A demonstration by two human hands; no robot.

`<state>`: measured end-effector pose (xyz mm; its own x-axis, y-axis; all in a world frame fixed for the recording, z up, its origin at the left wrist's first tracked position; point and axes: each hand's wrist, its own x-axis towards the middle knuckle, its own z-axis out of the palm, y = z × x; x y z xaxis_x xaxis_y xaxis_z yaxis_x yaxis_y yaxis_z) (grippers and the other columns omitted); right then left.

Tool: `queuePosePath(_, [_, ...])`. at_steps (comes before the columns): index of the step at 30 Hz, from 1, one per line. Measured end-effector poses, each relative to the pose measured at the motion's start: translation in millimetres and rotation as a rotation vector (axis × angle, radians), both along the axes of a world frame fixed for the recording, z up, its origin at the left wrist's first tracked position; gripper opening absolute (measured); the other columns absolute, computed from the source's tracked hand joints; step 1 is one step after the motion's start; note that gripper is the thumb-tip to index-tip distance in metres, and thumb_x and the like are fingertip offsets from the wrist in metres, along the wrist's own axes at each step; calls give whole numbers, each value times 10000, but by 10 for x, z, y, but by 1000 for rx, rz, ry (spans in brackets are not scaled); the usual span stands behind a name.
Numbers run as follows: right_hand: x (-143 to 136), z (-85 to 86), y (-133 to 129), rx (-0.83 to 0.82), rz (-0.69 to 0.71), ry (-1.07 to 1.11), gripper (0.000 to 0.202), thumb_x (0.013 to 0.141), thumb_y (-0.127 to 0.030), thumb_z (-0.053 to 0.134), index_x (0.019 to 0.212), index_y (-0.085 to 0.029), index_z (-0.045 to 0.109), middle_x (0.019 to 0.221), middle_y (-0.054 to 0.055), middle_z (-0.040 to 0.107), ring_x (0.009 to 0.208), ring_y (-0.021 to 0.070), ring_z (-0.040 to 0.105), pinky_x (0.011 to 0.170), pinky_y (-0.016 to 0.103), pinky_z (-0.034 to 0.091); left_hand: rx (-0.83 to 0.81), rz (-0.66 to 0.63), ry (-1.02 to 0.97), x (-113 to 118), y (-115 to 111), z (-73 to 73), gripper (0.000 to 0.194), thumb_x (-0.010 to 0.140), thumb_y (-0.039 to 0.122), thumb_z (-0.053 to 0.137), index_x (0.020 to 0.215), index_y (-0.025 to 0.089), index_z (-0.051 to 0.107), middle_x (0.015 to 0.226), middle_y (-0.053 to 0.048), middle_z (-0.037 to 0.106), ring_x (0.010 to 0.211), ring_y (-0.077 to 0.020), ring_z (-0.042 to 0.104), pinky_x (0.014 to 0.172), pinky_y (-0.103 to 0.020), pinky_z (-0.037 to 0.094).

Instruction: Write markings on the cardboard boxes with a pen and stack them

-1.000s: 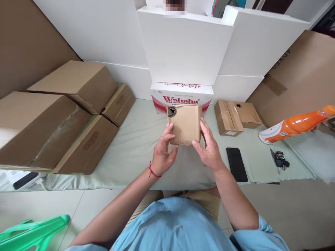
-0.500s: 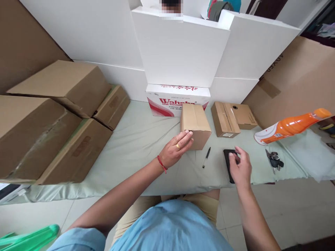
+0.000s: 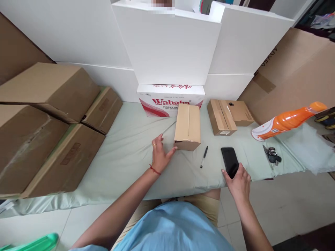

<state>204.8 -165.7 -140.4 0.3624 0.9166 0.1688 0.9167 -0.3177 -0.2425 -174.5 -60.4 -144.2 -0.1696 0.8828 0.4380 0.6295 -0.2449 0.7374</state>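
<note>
My left hand (image 3: pixel 160 156) has its fingers spread on the left of a small brown cardboard box (image 3: pixel 187 123). Its thumb reaches the box's near left bottom corner; I cannot tell whether it presses there. At the table's front edge my right hand (image 3: pixel 238 179) grips the near end of a black smartphone (image 3: pixel 229 160), thumb on the left side and fingers on the right. The phone lies with its dark screen up. Between the box and the phone lies a pen (image 3: pixel 204 157).
A white Wahaha carton (image 3: pixel 167 101) stands behind the small box. Two smaller brown boxes (image 3: pixel 222 118) sit at the back right. Farther right are an orange bottle (image 3: pixel 288 122), keys (image 3: pixel 272 155) and clear plastic (image 3: pixel 306 148). Large cartons (image 3: pixel 81 153) fill the left. White panels (image 3: pixel 167 45) rise behind.
My left hand has come off the small box's front to its left side, fingers spreading. My right hand has lowered onto the phone's near end. The small box now sits turned a little.
</note>
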Motion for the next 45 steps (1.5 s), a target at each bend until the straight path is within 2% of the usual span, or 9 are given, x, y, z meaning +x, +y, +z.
queuePosePath(3, [69, 28, 116, -50, -40, -34, 1024, 934, -738, 555, 1562, 64, 455, 1372, 405, 606, 1245, 501, 580, 1067, 621, 453, -226, -50, -93, 92, -1, -85, 902, 892, 553, 804, 1604, 198, 379, 1376, -201, 613, 1215, -332, 710, 1036, -541, 608])
queuePosePath(9, [186, 218, 377, -299, -108, 34, 800, 759, -640, 736, 1272, -26, 699, 1053, 244, 678, 1173, 456, 607, 1069, 572, 483, -307, -104, -119, 239, 112, -66, 560, 959, 488, 697, 1401, 166, 582, 1281, -185, 695, 1181, -322, 719, 1042, -534, 604])
queuePosePath(12, [263, 317, 374, -298, -104, 133, 882, 729, -639, 733, 1352, -20, 649, 1098, 237, 654, 1156, 421, 636, 1027, 515, 529, -316, -96, -124, 250, 107, -39, 405, 945, 463, 689, 1221, 166, 667, 1239, -177, 682, 1214, -339, 686, 1085, -551, 576])
queuePosePath(16, [338, 335, 209, -257, -153, 247, 849, 692, -647, 724, 1296, -54, 655, 1215, 276, 623, 1143, 416, 652, 983, 527, 550, -325, -55, -144, 258, 69, -63, 469, 932, 433, 701, 1297, 146, 633, 1301, -190, 648, 1228, -332, 684, 1117, -549, 563])
queuePosePath(21, [92, 427, 36, 30, -97, 975, 709, 617, -617, 832, 1178, -217, 667, 1216, 138, 720, 935, 256, 667, 801, 397, 575, -348, -53, -158, 251, 91, -114, 532, 928, 413, 711, 1390, 158, 650, 1407, -184, 639, 1351, -337, 651, 1194, -530, 530])
queuePosePath(26, [-695, 676, 449, 120, 147, 1558, 546, 644, -433, 895, 1133, -261, 720, 1271, 70, 732, 765, 140, 608, 596, 268, 494, -344, -58, -188, 298, 138, -115, 443, 926, 423, 722, 1298, 185, 761, 1583, -175, 585, 1490, -369, 571, 1278, -542, 464])
queuePosePath(32, [-1419, 763, 955, 203, 249, 1691, 474, 672, -459, 846, 1064, -253, 677, 925, -30, 663, 750, 130, 623, 660, 266, 543, -195, -116, -207, 384, -32, 101, 437, 1049, 484, 587, 1361, 215, 731, 1501, -138, 700, 1412, -291, 666, 1228, -500, 530])
queuePosePath(40, [-1475, 1166, 814, 279, 455, 1658, 500, 770, -437, 840, 1209, -248, 693, 1001, 8, 690, 804, 152, 632, 702, 293, 552, 378, -175, 143, 291, -309, 520, 901, 980, 342, 765, 1731, 317, 267, 1726, -195, 422, 1610, -346, 429, 1256, -588, 469])
queuePosePath(45, [-1549, 1184, 865, 272, 451, 1515, 516, 766, -453, 869, 1205, -251, 690, 1089, 21, 692, 807, 140, 606, 704, 279, 541, 367, -56, 376, 240, -158, 474, 673, 981, 99, 651, 1581, 395, 572, 1655, -158, 433, 1472, -336, 536, 1065, -458, 618])
